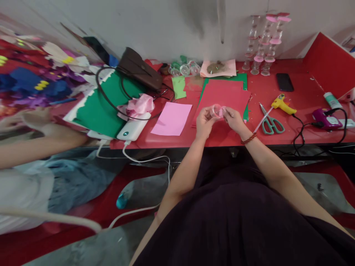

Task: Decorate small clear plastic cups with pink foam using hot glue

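My left hand (204, 121) is closed around a small clear plastic cup (215, 111), held on its side above the red paper sheets (224, 95). A small pink piece (222, 111) lies against one end of the cup, and my right hand (233, 119) pinches it there. Whether the piece is stuck to the cup, I cannot tell. To the right of my right hand lie a yellow glue gun (283, 105) with a glue stick in it and green-handled scissors (273, 125). Left of my left hand is a pink paper sheet (172, 119).
Stacked clear cups (259, 55) with pink discs stand by the wall; more cups (185, 69) lie left of a sand pile (216, 67). A phone (284, 82), brown bag (140, 68) and cabled power bank (133, 126) are on the table. A co-worker's arm (41, 142) reaches in at left.
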Demonstrator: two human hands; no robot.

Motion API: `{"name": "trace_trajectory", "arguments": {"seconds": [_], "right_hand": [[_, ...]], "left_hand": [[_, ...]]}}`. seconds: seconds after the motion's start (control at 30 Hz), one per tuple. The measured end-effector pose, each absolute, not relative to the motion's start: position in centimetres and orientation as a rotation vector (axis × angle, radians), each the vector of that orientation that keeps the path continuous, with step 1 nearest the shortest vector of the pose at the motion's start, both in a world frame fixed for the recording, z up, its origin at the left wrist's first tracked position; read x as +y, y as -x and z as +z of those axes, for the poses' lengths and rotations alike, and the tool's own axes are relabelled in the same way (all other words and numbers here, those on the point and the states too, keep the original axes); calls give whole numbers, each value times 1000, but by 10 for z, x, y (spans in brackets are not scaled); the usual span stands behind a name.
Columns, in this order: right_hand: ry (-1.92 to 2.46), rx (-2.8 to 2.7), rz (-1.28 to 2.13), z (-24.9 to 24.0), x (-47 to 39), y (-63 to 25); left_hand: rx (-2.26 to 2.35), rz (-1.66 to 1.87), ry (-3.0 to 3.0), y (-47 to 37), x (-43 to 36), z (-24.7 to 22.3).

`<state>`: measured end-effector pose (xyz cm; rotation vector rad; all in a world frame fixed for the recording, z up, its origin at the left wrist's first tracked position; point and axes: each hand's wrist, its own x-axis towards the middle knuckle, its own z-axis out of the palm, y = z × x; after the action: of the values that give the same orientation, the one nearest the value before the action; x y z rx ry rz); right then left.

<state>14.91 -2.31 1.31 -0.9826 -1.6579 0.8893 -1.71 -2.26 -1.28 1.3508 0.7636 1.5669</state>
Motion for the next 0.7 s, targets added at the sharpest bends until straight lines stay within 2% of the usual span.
{"name": "trace_trajectory", "arguments": {"seconds": [0.2, 0.47, 0.7], "right_hand": [[922, -1698, 830, 16, -27, -148], [836, -1468, 1169, 19, -29, -145], [868, -1503, 883, 27, -29, -148]], "left_hand": [[706, 1479, -1294, 20, -25, -7], [689, 1425, -1246, 24, -21, -9], [751, 1403, -1188, 28, -18, -14]]}}
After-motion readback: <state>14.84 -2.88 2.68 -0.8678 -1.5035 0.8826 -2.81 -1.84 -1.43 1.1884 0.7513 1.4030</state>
